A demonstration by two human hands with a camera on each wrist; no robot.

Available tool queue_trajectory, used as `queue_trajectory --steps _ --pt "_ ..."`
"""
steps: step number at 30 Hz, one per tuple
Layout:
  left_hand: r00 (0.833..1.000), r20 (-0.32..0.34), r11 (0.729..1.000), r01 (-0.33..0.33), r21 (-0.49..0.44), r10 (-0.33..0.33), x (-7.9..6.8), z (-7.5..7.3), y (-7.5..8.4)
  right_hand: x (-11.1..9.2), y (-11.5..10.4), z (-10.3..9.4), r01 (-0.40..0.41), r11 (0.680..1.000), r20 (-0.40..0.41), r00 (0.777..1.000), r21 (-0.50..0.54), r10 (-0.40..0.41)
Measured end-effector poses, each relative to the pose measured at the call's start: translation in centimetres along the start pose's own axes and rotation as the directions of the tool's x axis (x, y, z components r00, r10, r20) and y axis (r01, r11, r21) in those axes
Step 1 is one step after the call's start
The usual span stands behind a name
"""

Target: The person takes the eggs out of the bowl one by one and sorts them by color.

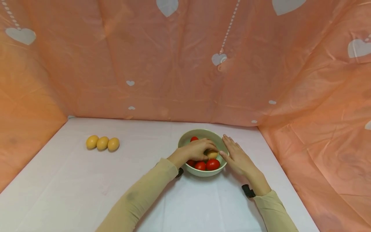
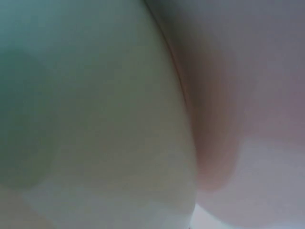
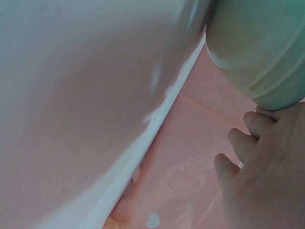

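A pale green bowl (image 1: 203, 173) stands right of the table's middle with several red tomatoes (image 1: 213, 164) inside. My left hand (image 1: 198, 149) reaches in over its left rim, fingers and thumb curled round a yellow-brown egg (image 1: 212, 155); part of the egg is hidden under the fingers. Fingers nearly straight, my right hand (image 1: 236, 158) rests against the right side of the bowl, its thumb at the rim. In the right wrist view the right hand (image 3: 271, 167) lies along the outside of the bowl (image 3: 262, 52). The bowl's outer wall (image 2: 109, 119) fills much of the blurred left wrist view.
Three more yellow-brown eggs (image 1: 102, 143) sit in a row on the white tablecloth (image 1: 139, 180), far to the left. Orange curtains (image 1: 174, 80) with pale hearts close off the back and both sides of the table.
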State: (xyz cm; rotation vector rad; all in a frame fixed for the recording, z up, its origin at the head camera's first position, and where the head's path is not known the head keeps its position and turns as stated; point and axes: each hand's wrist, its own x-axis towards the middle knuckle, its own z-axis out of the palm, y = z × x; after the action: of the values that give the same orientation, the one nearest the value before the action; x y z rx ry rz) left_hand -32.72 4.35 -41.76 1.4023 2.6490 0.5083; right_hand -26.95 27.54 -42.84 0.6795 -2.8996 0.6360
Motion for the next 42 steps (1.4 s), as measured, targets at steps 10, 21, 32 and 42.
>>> queue_trajectory --steps 10,21,32,42 --pt "0.999 0.008 0.998 0.034 -0.056 -0.034 -0.8 -0.7 -0.3 0.4 -0.1 0.2 0.009 1.000 -0.018 1.000 0.001 -0.009" --pt "0.998 -0.060 0.997 0.025 -0.071 -0.029 -2.3 -1.3 -0.1 0.3 -0.3 0.2 0.004 1.000 -0.016 1.000 -0.002 -0.004" --pt "0.985 -0.168 0.989 0.006 -0.145 -0.031 -3.9 -1.9 0.4 0.0 -0.2 0.3 0.002 1.000 -0.013 1.000 -0.007 -0.002" --pt "0.945 -0.320 0.964 -0.015 -0.267 -0.074 -6.6 -2.7 0.1 0.0 -0.2 0.0 -0.003 1.000 -0.018 1.000 -0.012 0.003"
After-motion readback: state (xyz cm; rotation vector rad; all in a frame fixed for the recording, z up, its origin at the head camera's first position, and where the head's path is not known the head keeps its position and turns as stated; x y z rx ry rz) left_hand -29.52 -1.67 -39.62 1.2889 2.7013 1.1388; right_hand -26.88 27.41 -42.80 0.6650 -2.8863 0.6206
